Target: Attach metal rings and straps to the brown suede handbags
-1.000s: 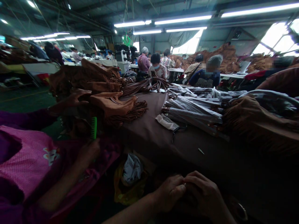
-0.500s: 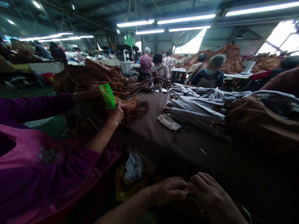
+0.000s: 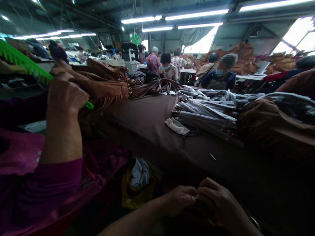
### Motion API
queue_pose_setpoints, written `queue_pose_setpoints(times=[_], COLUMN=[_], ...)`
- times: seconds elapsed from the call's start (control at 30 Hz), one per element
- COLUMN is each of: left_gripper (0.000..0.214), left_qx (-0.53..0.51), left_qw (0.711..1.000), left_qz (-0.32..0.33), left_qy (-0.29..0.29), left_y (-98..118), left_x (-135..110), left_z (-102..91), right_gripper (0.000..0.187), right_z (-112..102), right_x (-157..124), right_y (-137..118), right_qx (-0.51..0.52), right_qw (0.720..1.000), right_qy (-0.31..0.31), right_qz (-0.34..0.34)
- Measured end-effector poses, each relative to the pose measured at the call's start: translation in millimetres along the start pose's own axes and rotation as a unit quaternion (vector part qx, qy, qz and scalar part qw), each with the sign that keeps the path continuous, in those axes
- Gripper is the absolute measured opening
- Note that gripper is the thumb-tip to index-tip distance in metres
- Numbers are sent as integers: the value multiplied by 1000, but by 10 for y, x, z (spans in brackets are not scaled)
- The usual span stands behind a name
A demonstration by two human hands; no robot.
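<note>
Low in the view, just in front of the table edge, my left hand [image 3: 177, 199] and my right hand [image 3: 219, 200] meet fingertip to fingertip. Both are closed in a pinch, and a small pale glint shows between them. What they grip is too dark and too covered to name. On the dark brown table covering [image 3: 142, 121] beyond my hands lies a thin pale sliver [image 3: 213, 157]. Further back is a small clear plastic packet [image 3: 177, 126] with a black cord.
At left a co-worker's hand [image 3: 65, 93] holds a green comb [image 3: 24, 62] by brown fringed bags [image 3: 105, 87]. Plastic-wrapped straps [image 3: 204, 114] cover the table's back, with brown fringed material [image 3: 283, 121] at right. A yellow bag [image 3: 128, 193] stands below the table edge.
The co-worker's hand has swung the green comb up and left, away from the fringe. My own hands stay together, with the right fingers slightly shifted.
</note>
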State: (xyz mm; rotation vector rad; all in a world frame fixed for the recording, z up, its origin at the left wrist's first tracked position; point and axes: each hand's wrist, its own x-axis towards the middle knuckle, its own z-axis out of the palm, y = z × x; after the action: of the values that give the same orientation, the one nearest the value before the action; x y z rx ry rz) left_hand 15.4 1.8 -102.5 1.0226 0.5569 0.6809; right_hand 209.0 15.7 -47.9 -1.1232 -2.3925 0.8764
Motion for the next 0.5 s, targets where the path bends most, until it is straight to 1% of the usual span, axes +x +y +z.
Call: queue_pose_setpoints(times=[0.17, 0.27, 0.4, 0.5], left_gripper=[40, 38, 37, 37], left_qx=[-29, -52, -80, -74], left_qw=[999, 998, 994, 995], left_qz=[-17, -30, -48, -36], left_qy=[28, 35, 56, 55], left_y=[-59, -77, -103, -121], left_x=[47, 65, 94, 112], left_z=[13, 16, -3, -18], right_gripper=[34, 31, 23, 24], right_z=[9, 1, -5, 12], right_x=[8, 20, 34, 36], right_y=[37, 54, 74, 97], right_qx=[-14, 4, 36, 50], right_qw=[1000, 1000, 998, 997], right_qy=[4, -9, -21, -12], right_qz=[-6, 10, 41, 52])
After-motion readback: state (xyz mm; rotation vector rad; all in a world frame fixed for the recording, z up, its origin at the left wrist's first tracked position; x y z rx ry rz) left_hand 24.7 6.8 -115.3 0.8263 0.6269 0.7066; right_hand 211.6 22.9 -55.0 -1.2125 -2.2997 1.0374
